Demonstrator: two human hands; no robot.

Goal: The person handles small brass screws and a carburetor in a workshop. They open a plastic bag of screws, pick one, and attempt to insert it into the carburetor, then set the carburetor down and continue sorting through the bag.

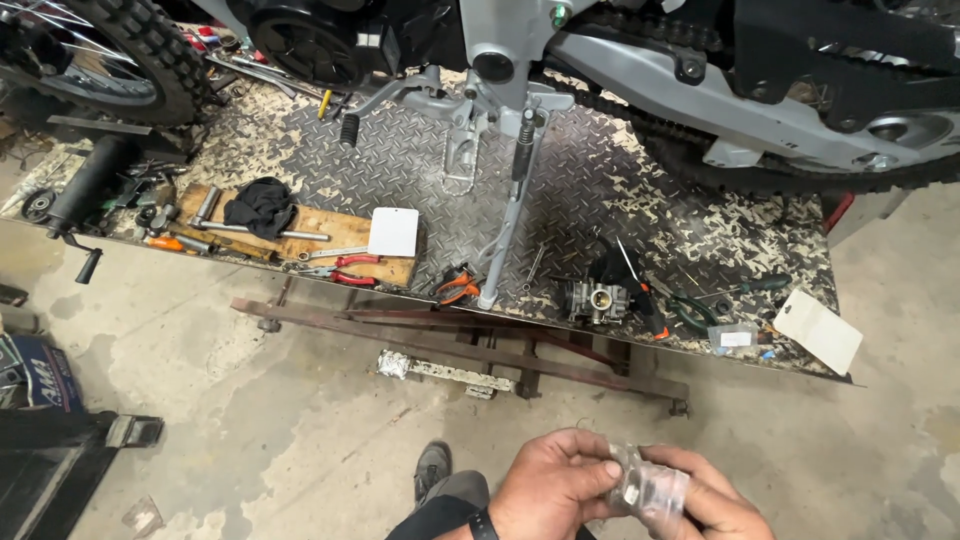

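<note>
I see my left hand (pixel 555 485) and right hand (pixel 715 505) low in the view, both pinched closed on a small crumpled clear plastic bag (pixel 650 490) held between them over the stained concrete floor (pixel 250 420). Something small and pale sits inside; I cannot tell what.

My worry is the height: the bag hangs above bare concrete, well apart from the diamond-plate steel lift table (pixel 420 170). If the plastic tears suddenly, I judge the small contents could spill and roll under the rusty red lift frame (pixel 450 335).

The grey metal carburettor (pixel 595 298) rests near the table's front edge beside the green-handled pliers (pixel 690 310); a knock there could send it off. The motorcycle's grey side stand (pixel 510 220) stands close by.
</note>
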